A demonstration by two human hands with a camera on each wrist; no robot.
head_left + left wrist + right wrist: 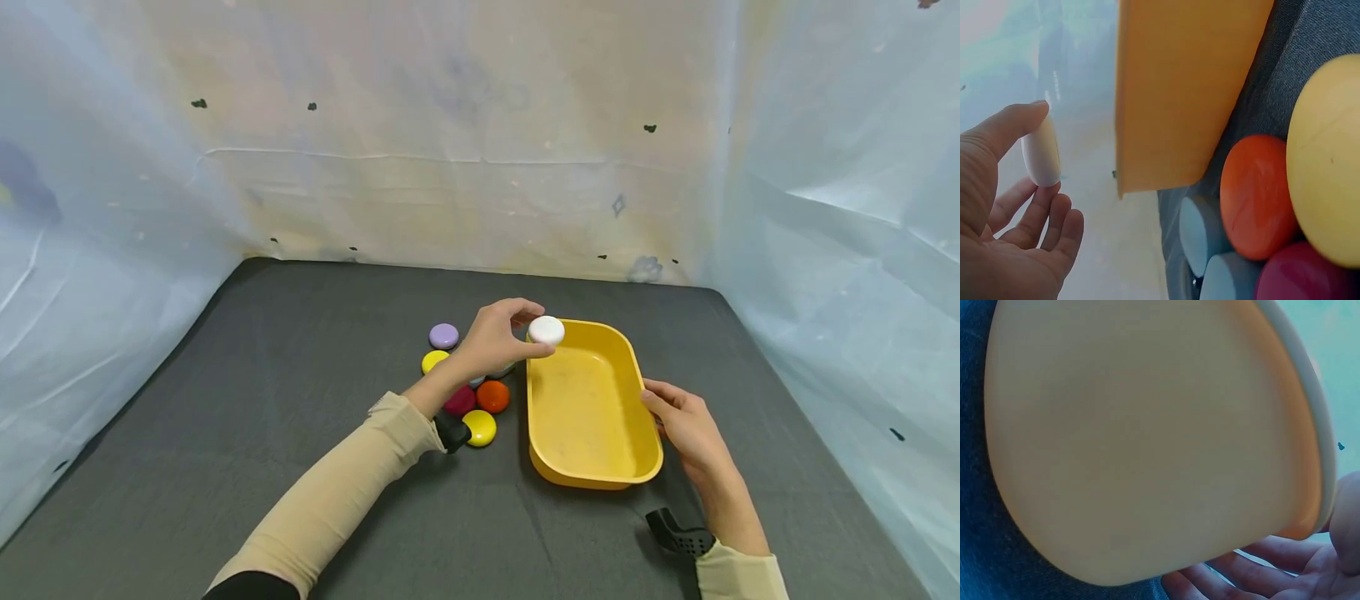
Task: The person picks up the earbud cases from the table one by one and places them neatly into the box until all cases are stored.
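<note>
My left hand [491, 337] pinches a smooth white disc [546, 331] between thumb and fingertips, above the left rim of a yellow rectangular tray [596, 408]. In the left wrist view the white disc [1041, 153] appears edge-on, the thumb on top and fingertips below. On the tray's right side my right hand [693, 429] grips the rim, thumb on top and fingers against the outer wall. The right wrist view shows fingers [1254, 572] beside the tray [1141, 444]. Left of the tray, partly hidden under my left arm, lie several glossy rounded discs.
Those discs include a purple one [443, 336], yellow ones [481, 427], an orange-red one [492, 397], a dark red one [460, 401] and greyish ones [1200, 234]. A dark grey cloth [262, 375] covers the table. Pale plastic sheeting [465, 142] hangs behind and at both sides.
</note>
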